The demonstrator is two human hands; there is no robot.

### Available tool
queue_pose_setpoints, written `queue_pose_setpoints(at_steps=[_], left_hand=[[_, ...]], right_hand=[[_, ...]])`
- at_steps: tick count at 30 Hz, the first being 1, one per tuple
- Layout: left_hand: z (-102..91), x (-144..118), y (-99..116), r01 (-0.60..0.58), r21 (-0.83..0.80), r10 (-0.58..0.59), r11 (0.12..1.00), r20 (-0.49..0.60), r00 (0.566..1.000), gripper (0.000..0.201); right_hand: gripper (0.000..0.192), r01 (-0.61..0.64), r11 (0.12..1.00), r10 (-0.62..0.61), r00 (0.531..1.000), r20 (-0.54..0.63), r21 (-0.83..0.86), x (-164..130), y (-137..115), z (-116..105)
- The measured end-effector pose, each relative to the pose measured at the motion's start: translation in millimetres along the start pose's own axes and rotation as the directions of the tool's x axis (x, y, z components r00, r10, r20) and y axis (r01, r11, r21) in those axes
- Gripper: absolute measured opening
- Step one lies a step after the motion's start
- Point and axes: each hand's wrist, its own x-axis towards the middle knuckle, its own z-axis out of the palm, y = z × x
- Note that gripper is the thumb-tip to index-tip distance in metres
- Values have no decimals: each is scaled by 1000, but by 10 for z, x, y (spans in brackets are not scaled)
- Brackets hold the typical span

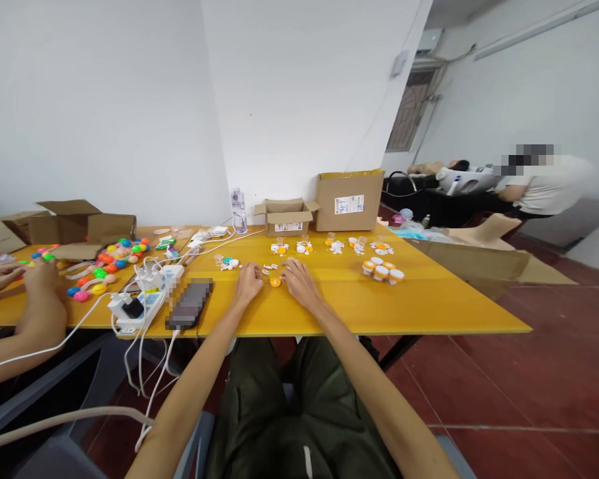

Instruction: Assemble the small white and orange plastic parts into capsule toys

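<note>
My left hand [249, 283] rests on the yellow table with its fingers curled together; whatever they may hold is hidden. Just right of it lie small white pieces with dark marks [266, 271]. My right hand [300, 282] is palm down, fingers stretched and slightly apart, their tips by the small pieces. Between both hands, nearer to me, sits a round orange lid [275, 283]. Beyond them are piles of white pieces with orange lids [304, 247] and small clear cups [331, 237]. A teal lid with white pieces [228, 263] lies left of my left hand.
Several lidded jars [382, 271] cluster at right. Behind stand an open carton [285, 218] and a taller box [349, 203]. At left are a phone [192, 303], a cabled power strip [152, 299], colourful balls [114, 259] and another person's hands [40, 274].
</note>
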Motion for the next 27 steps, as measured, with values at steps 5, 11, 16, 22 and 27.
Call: queue_pose_setpoints(at_steps=[5, 11, 16, 22, 27], left_hand=[[-6, -38, 114, -139, -3, 139, 990, 41, 989, 21], [-48, -123, 222, -260, 26, 249, 965, 210, 945, 25], [-61, -142, 237, -272, 31, 255, 962, 263, 930, 20], [-54, -128, 230, -274, 21, 257, 962, 280, 925, 14], [-73, -133, 262, -262, 39, 238, 964, 305, 922, 17]], right_hand=[[21, 27, 1000, -26, 1000, -13, 6, -5, 11, 3], [19, 21, 1000, -21, 1000, -3, 10, -1, -6, 2], [21, 27, 999, -27, 1000, -6, 19, -2, -4, 15], [19, 54, 998, -55, 998, 7, 30, -14, 16, 31], [18, 78, 995, -78, 997, 1, 59, -17, 38, 47]])
